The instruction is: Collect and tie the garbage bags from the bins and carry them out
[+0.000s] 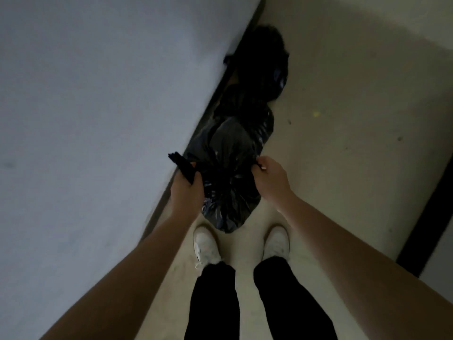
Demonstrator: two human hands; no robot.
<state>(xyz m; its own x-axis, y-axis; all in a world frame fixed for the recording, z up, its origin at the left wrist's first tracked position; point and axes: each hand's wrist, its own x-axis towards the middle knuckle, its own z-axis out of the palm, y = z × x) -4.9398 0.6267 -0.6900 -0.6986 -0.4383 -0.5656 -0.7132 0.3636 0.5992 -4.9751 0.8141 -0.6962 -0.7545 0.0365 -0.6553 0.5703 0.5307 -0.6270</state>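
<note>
Your L hand (pixel 186 190) fists one tie end of the black bag (pixel 228 192), R hand (pixel 269 175) pinches the other, ends stretched left-right. Bag's neck faces up at you, just ahead of your shoes (pixel 206 246), by the wall (pixel 98 94).

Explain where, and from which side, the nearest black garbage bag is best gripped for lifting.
Grip the black garbage bag at its gathered neck, from above. The plastic puckers into a narrow waist there while the body bulges, so curled fingers should hold. The left hand and right hand each grip a tail on either side.
</note>
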